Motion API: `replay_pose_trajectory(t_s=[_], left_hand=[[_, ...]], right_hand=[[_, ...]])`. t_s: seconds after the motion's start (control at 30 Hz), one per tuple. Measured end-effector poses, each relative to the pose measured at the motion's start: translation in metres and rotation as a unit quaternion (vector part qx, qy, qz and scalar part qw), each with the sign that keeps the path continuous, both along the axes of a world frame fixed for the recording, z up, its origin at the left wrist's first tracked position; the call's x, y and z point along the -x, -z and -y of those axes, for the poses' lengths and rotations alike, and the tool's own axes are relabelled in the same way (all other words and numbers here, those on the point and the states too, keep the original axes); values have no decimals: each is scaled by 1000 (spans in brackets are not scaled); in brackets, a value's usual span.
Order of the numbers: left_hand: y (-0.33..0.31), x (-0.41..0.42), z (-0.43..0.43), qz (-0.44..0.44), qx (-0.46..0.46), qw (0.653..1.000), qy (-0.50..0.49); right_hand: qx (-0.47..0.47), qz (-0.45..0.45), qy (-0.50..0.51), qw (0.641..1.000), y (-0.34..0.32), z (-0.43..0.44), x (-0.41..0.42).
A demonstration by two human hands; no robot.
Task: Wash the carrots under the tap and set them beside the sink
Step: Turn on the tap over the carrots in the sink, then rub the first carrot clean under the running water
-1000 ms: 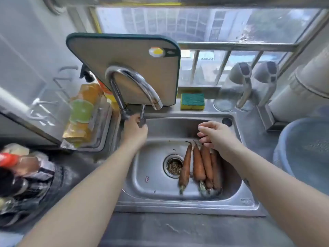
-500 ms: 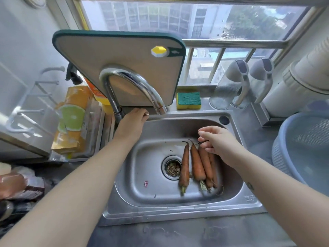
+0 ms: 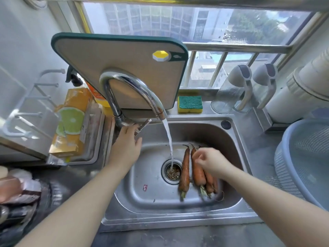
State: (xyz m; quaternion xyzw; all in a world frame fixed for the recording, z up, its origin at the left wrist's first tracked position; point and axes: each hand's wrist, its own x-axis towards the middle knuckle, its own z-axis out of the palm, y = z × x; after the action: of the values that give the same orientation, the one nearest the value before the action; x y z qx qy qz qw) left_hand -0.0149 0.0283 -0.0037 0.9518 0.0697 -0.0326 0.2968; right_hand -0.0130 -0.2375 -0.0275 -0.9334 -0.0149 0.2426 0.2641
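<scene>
Tap (image 3: 135, 93) running — stream falling straight into the drain strainer (image 3: 172, 171), missing the veg. Carrots (image 3: 196, 172) lying in a bunch on the sink (image 3: 178, 218) floor, just right of the drain, tips pointing toward the back wall, stubby green tops toward the near edge. One carrot (image 3: 185, 172) sitting slightly apart on the left, closest to the water; the rest overlapping, exact count unclear.

Left hand (image 3: 127, 148) resting at the tap lever (image 3: 143, 124), fingers loosely spread, touching but not clamping it. Right hand (image 3: 211, 163) hovering over the bunch w/ fingers curled in a pinch near the thin ends; can't tell if it's actually gripping one or just touching.

Handling, by my read: stiff, light, won't bruise — but getting slick once wet, and tapered, so a grip at the thin tip is likely slipping. Better taking hold round the thick shoulder or mid-body, one or two at a time, then rolling under the stream. Nothing washed yet. Counter (image 3: 249, 139) to the right looks free for setting down.
</scene>
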Motion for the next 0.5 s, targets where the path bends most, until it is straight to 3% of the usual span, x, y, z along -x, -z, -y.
replay_pose_trajectory(t_s=[0.03, 0.1, 0.17, 0.27, 0.33, 0.4, 0.5], left_hand=[[5, 10, 1, -27, 3, 1000, 0], [18, 27, 3, -85, 3, 996, 14], [26, 40, 4, -125, 2, 992, 21], [32, 50, 6, -143, -8, 989, 22], [35, 52, 6, -143, -16, 989, 22], [38, 51, 6, -149, -15, 988, 28], [41, 48, 8, -157, -10, 987, 36]], right_hand=[[93, -13, -99, 991, 18, -2, 5], [234, -21, -291, 928, 52, -6, 12], [291, 3, -425, 857, 67, -16, 14], [262, 91, -530, 801, 96, -23, 10], [299, 109, -568, 759, 128, -24, 4], [304, 114, -578, 749, 172, -15, -7], [282, 188, -608, 718, 167, -19, -10]])
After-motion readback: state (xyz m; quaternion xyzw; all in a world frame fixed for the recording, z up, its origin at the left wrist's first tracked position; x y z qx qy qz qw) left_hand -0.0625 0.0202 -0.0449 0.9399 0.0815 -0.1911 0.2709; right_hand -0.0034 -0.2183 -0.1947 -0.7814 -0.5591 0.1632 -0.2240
